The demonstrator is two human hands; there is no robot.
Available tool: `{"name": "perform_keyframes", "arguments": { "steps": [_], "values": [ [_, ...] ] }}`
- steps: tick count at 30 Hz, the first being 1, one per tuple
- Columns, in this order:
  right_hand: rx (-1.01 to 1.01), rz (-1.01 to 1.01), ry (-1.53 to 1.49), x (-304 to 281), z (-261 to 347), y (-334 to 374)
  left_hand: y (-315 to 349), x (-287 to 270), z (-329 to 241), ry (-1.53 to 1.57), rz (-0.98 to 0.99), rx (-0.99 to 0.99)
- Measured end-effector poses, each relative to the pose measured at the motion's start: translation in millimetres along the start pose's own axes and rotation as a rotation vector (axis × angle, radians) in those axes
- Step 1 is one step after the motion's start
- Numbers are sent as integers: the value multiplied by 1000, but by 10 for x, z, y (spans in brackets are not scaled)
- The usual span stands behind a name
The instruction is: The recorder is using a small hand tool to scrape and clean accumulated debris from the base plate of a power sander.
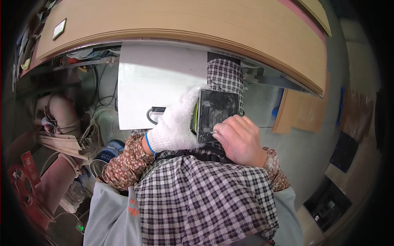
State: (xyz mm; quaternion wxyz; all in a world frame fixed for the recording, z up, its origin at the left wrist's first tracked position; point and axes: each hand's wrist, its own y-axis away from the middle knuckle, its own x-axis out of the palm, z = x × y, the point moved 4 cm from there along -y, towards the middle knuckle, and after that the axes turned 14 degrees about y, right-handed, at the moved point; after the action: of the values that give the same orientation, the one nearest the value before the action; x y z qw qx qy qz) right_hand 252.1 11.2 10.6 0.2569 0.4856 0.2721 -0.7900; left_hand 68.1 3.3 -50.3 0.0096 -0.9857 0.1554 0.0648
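My left hand (177, 119), in a white knit glove, is closed round what looks like a sheet sander, with its flat black rectangular pad (218, 107) facing up. A strip of its yellow-green body (195, 117) shows between glove and pad; the rest is hidden. My bare right hand (242, 138) lies over the pad's lower right corner. Its thumb and forefinger are pinched at a small thin greyish piece (212, 132), too small to name. Left of the glove, a black looped handle or cord (153, 115) shows against a white board (160, 74).
Ahead lies a wide stack of tan boards (184, 18). On the left are a blue can (108, 153), red metal parts (26, 180), cables and wood scraps (61, 143). More brown panels (301, 108) lean at the right. A checked cloth (197, 197) covers my lap.
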Motion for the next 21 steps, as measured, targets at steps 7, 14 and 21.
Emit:
{"name": "perform_keyframes", "arguments": {
  "steps": [7, 14, 21],
  "values": [
    [-126, 55, -22, -13, -26, -229, -120, -112, 44, -61, 35, 79],
    [-117, 57, -93, 44, -40, -212, -181, -149, 69, -26, 157, -72],
    [-202, 45, -152, 40, -36, -175, -180, -145, 53, -50, 154, -37]
  ]
}}
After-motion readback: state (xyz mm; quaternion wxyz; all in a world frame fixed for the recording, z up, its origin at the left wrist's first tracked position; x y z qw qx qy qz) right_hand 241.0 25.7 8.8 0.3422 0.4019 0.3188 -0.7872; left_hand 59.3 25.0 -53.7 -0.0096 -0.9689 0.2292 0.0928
